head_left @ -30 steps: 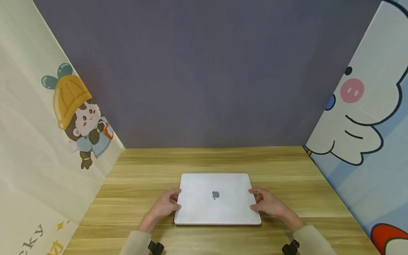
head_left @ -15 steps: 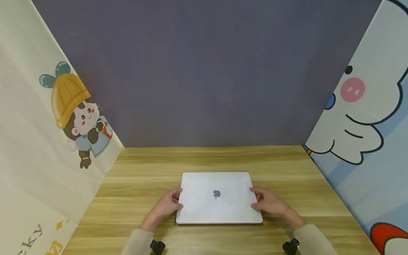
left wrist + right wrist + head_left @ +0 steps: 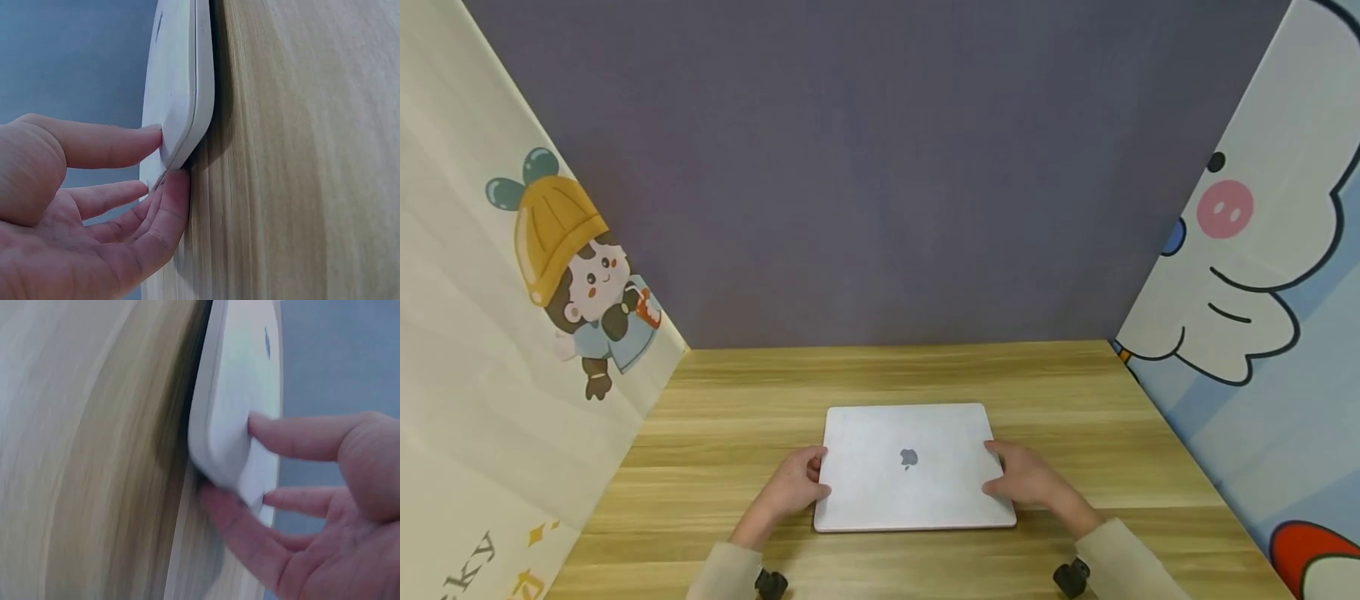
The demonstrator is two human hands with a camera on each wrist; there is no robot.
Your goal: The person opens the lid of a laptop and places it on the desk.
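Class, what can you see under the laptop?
At the edges of the laptop, shadowed wooden table and fingers of the left hand and right hand show; the rest beneath is covered.

It looks like a screened-off workspace; grey backdrop point(image 3: 880, 167) and cartoon-printed side panels point(image 3: 1262, 250) flank a wood-grain table point(image 3: 737, 387).

Left sleeve point(image 3: 726, 573): plain pale beige, long; cuff stops short of the wrist. Right sleeve point(image 3: 1127, 562): same colour, similar cut, unpatterned. Left hand point(image 3: 793, 483) and right hand point(image 3: 1026, 477) are bare. Small black device point(image 3: 771, 583) sits on the inner side of the left cuff, blocky. Matching black unit point(image 3: 1071, 577) sits inside the right cuff: rounded body, slight glint. Finer detail too small to tell.
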